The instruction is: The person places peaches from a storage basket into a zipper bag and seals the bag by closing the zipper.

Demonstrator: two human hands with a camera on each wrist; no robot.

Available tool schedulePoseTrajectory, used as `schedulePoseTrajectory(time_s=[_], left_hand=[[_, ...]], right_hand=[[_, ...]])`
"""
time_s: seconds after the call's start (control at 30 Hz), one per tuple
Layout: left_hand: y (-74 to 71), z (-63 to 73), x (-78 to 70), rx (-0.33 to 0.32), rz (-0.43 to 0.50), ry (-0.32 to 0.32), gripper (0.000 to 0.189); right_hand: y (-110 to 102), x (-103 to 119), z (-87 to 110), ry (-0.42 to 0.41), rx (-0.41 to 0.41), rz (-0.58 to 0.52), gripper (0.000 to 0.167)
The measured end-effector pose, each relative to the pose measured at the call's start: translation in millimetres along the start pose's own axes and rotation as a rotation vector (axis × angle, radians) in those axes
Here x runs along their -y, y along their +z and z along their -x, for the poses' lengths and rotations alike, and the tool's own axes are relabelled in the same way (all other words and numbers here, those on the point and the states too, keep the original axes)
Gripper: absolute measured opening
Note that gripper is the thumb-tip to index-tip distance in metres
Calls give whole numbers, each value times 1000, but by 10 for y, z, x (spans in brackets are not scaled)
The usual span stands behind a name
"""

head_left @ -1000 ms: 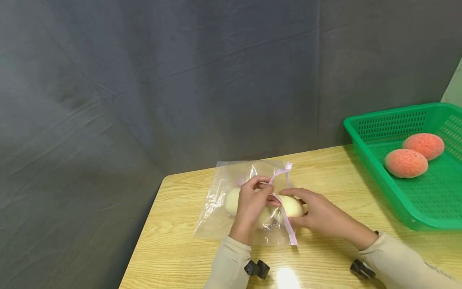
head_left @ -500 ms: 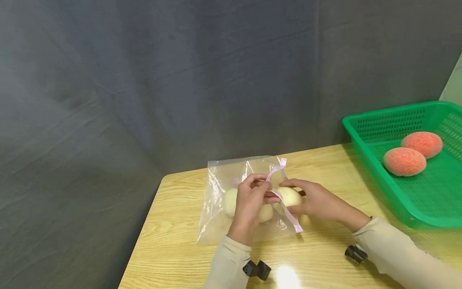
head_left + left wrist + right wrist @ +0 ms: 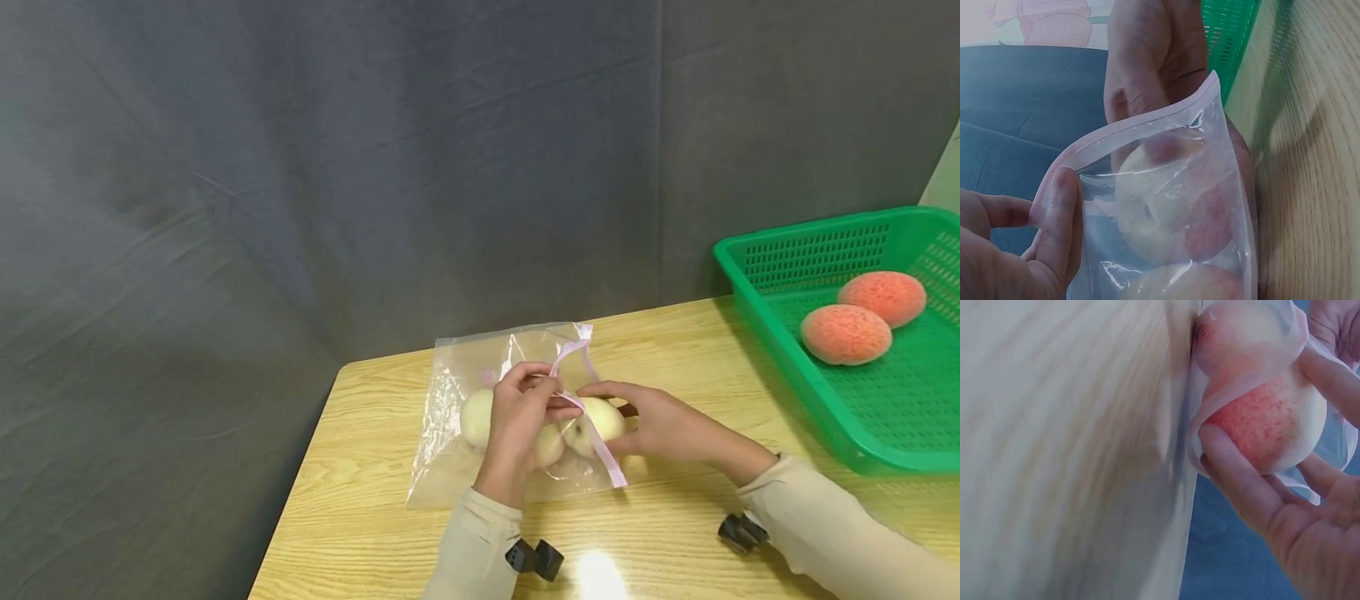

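On the table lies a clear zip bag (image 3: 442,467) with a pink zip strip along its mouth, which faces right. Several pale peaches (image 3: 476,417) show through the plastic. My left hand (image 3: 517,417) pinches the bag's rim between thumb and fingers, as the left wrist view also shows. My right hand (image 3: 660,425) has its fingers curled round a pale and red peach (image 3: 1266,425) at the bag's mouth. That peach is partly inside, with the pink strip crossing it. Part of the bag's contents is hidden behind my left hand.
To the right stands a green plastic basket (image 3: 795,392) with two orange-red oval fruits (image 3: 846,335) in it. A grey cloth (image 3: 450,167) hangs behind the wooden table (image 3: 337,533), whose left edge shows.
The peach in my right hand has shifted slightly left, further into the bag. The bag's near right corner has swung a little right and up. My left hand keeps its pinch.
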State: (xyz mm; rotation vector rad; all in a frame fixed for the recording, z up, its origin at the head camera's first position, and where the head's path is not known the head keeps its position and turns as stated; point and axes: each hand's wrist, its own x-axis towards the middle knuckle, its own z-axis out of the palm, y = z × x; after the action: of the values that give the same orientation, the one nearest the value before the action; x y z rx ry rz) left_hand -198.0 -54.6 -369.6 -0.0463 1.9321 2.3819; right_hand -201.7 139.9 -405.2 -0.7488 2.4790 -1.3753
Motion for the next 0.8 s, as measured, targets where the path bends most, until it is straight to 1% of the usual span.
schedulePoseTrajectory(time_s=[0.17, 0.23, 0.43, 0.5, 0.8], left_hand=[[-1, -7, 21, 14, -8, -18, 26], [-3, -8, 27, 16, -11, -23, 26], [-8, -7, 29, 9, -11, -21, 23], [-2, -8, 32, 13, -13, -23, 23], [17, 5, 18, 6, 10, -23, 19]], right_hand=[[-8, -64, 48, -21, 95, -93, 71], [-14, -72, 62, -13, 118, -135, 71], [-28, -71, 73, -8, 134, -198, 72], [-26, -74, 70, -16, 129, -194, 72], [29, 2, -2, -14, 74, -103, 69]])
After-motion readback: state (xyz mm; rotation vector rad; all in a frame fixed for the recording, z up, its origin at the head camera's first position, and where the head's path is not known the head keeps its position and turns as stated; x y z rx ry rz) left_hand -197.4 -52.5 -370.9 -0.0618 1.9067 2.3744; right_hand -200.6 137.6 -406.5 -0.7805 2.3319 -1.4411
